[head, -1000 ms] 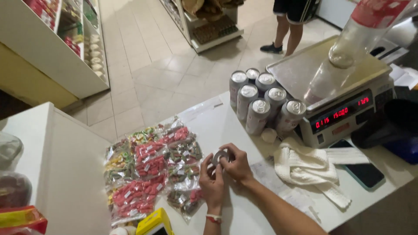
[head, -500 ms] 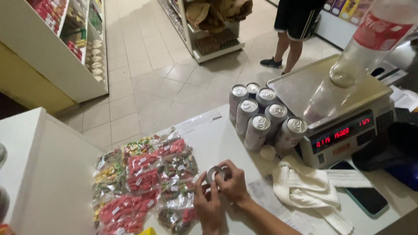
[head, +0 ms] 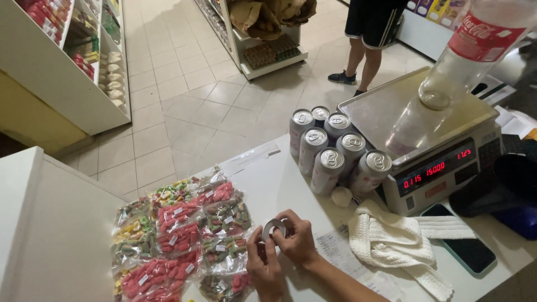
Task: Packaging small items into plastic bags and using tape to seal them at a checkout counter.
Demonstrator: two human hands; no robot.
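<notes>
While the white counter (head: 279, 184) stretches under everything, with the weighing scale (head: 430, 140) far right, the six drink cans (head: 335, 148) beside it, the white knitted cloth (head: 391, 237) near right and the bags of coloured sweets (head: 179, 235) spread on the left, your work sits small in the near middle. You hold a little roll of clear tape (head: 274, 229) just above the counter, between the sweets and the cloth. Your right hand (head: 299, 240) has its fingers curled over the roll, pinching its rim from the right; your left hand (head: 263, 263) presses thumb and fingertips together against the lower edge. To do this well, judge by feel: keep the roll steady in the right hand and let one left fingernail search the rim. The roll looks thin, ring-shaped, glossy grey-white with an open centre.
</notes>
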